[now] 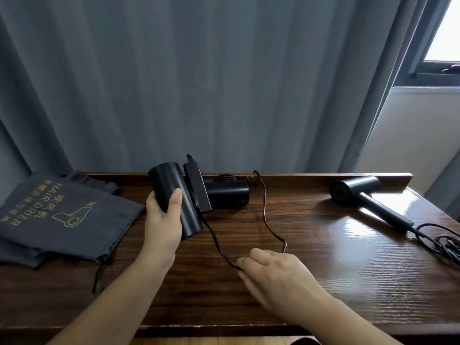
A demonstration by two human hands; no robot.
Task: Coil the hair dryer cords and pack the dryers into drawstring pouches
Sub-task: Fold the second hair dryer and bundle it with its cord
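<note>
On the wooden table [311, 282], which is dark brown with a fine grain and a glossy shine, the left hand [163, 224] is closed around the smooth matte black barrel of a hair dryer [174, 195]; its flat handle is folded against the barrel, on the side away from the thumb. From this dryer a thin black cord [263, 215] hangs down in a loop to the right hand [276, 272], which pinches it between the fingertips just above the table, then the cord rises behind. Beyond the left hand lies a second black dryer [227, 192], a round cylinder. To the left of the left hand lie soft grey cloth pouches [64, 217] with gold printing and dark drawstrings. Far to the right of the right hand rests a third dryer [361, 192], handle unfolded, with its cord in a loose tangle [443, 242].
</note>
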